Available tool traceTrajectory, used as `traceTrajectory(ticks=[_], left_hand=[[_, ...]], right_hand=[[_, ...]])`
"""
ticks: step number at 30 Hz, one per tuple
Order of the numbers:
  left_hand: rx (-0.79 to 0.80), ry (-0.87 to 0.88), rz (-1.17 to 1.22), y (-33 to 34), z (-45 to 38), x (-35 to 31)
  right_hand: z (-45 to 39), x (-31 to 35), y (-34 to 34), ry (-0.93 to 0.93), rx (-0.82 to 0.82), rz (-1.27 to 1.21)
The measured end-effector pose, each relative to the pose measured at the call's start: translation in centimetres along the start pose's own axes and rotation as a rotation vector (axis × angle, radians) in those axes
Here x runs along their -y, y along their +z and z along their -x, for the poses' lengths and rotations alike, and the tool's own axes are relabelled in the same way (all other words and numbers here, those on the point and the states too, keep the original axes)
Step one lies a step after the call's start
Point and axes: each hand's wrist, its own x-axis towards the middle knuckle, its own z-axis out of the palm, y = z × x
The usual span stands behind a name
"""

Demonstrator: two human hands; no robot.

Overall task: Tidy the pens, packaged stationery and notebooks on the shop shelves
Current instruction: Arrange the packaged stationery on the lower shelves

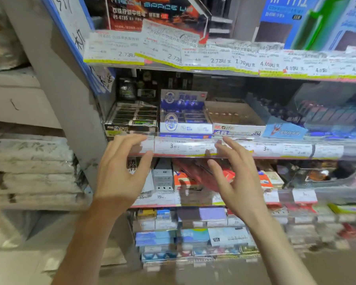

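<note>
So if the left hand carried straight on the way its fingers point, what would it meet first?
Probably the clear price-label strip on the shelf edge, just ahead of the left hand; the black pen box sits behind it. Depth is uncertain.

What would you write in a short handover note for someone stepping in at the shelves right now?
Left hand open, empty, fingers by the price-label rail.
Right hand open, empty, raised before the same rail.
Behind the rail: black pen box, blue-white box, nearly empty tan box.
Nothing visibly picked up. Left: straighten these boxes, then the lower shelves.
</note>
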Motion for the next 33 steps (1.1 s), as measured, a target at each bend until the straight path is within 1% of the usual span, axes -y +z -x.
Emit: traceTrajectory(ticks=[3, 7, 9, 11, 15, 19, 21, 25, 29, 33], left_hand=[[-0.025, -0.122, 0.042, 0.7, 2.4, 0.6], [-0.059, -0.458, 0.134, 2.2, 5.6, 1.2], [-0.039, -0.573, 0.114, 2.6, 6.6, 2.1], [-0.022, -0.639, 0.064, 2.7, 7.1, 3.0], [-0.095, -0.675, 0.061, 2.1, 7.3, 4.5], [-0.112, -0.695, 0.107, 2.2, 6.8, 6.8], [-0.099, -0.721, 0.137, 2.4, 6.4, 7.8], [0.000, -0.736, 0.196, 3.0, 5.5, 9.2], [0.026, -0.852, 0.281, 3.7, 4.4, 10.5], [0.036, -0.892, 0.358, 3.8, 4.3, 11.1]], right_hand=[[2.2, -0.2, 1.3, 0.076, -0.008, -0.093], [4.8, -0.5, 3.1, 0.196, 0.060, -0.163], [5.9, -0.9, 3.9, 0.296, 0.097, -0.188], [6.4, -1.3, 4.7, 0.395, 0.142, -0.219], [6.0, -1.3, 6.5, 0.512, 0.219, -0.272], [4.2, 0.3, 9.0, 0.504, 0.264, -0.300], [3.0, 1.3, 10.3, 0.504, 0.318, -0.312], [1.3, 2.5, 13.3, 0.534, 0.419, -0.303], [0.7, 3.1, 15.3, 0.597, 0.413, -0.381], [0.7, 3.4, 15.8, 0.671, 0.443, -0.509]])
